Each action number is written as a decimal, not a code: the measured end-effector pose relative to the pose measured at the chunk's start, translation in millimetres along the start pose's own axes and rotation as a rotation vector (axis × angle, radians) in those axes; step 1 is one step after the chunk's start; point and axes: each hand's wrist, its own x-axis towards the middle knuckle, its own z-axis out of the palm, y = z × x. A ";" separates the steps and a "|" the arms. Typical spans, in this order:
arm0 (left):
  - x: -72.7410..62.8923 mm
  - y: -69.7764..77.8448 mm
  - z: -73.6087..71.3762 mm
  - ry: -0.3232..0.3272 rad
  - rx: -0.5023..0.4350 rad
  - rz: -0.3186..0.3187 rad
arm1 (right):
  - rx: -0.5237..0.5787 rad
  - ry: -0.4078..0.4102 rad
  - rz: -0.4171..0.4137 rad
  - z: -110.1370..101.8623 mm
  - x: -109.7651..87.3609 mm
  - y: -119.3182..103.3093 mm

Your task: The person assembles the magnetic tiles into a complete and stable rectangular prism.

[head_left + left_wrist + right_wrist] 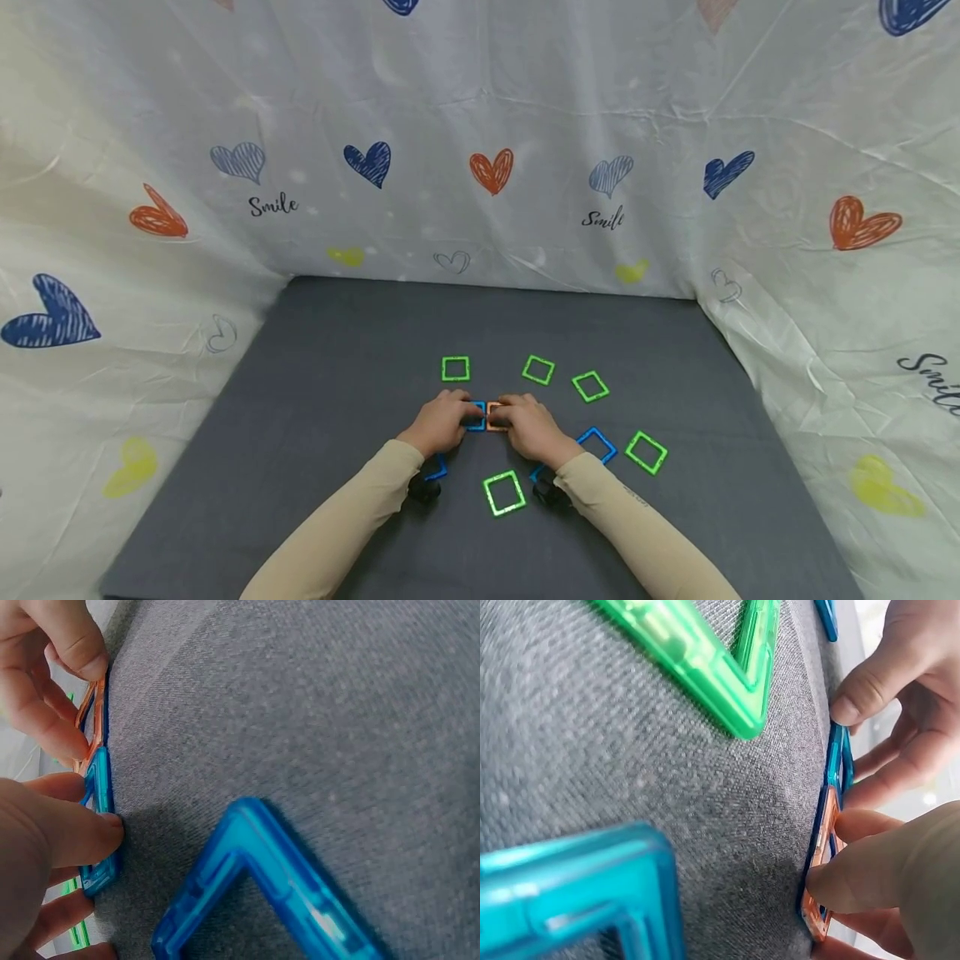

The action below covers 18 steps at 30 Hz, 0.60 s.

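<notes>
My left hand (441, 423) grips a blue square magnetic tile (103, 780), thumb on the near edge and fingers at the far side. Beside it, my right hand (537, 429) pinches an orange square magnetic tile (824, 855) the same way. The two tiles lie side by side at the middle of the table, their facing edges meeting. Parts of both are covered by my fingers. Another blue tile (259, 840) lies under my left wrist. One more blue tile (641, 862) shows close to the right wrist camera, partly hidden by that wrist in the head view.
A green tile (504, 493) lies between my forearms. Several more green tiles, such as one at the back left (455, 369) and one at the right (646, 452), are scattered around. A blue tile (597, 446) sits beside my right forearm. White heart-printed cloth (487, 233) surrounds the grey table (360, 350).
</notes>
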 end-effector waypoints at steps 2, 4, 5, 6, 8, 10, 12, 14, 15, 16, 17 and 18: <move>0.0 -0.1 0.3 0.006 -0.002 0.004 | -0.003 -0.001 0.010 0.3 -0.3 0.0; 0.3 -0.3 1.1 0.012 0.000 0.006 | -0.004 0.001 0.013 0.4 -0.2 0.2; 0.4 -0.4 1.5 0.016 0.000 0.007 | -0.002 0.000 0.013 0.0 -0.3 0.2; 0.5 -0.5 1.9 0.019 0.001 0.008 | 0.001 -0.001 0.014 -0.4 -0.5 0.2; 0.3 -0.2 3.0 0.020 0.000 0.006 | 0.000 -0.007 0.013 -0.9 -0.8 0.4; -0.2 0.4 3.7 0.020 -0.004 0.007 | 0.004 -0.017 0.016 -1.5 -1.4 0.6; -1.1 1.2 3.7 0.021 -0.010 0.008 | 0.007 -0.023 0.019 -1.5 -1.7 0.9; -1.8 1.4 3.6 0.025 -0.012 0.010 | 0.014 -0.026 0.021 -1.3 -1.7 1.2; -2.0 1.2 3.7 0.027 -0.010 0.010 | 0.018 -0.027 0.022 -1.3 -1.5 1.2; -2.4 1.1 3.5 0.029 -0.010 0.009 | 0.020 -0.028 0.022 -1.3 -1.3 1.0; -2.5 0.6 3.7 0.030 -0.008 0.009 | 0.023 -0.027 0.021 -1.2 -0.9 0.8; -2.6 0.0 4.0 0.031 -0.003 0.009 | 0.023 -0.027 0.019 -1.1 -0.6 0.7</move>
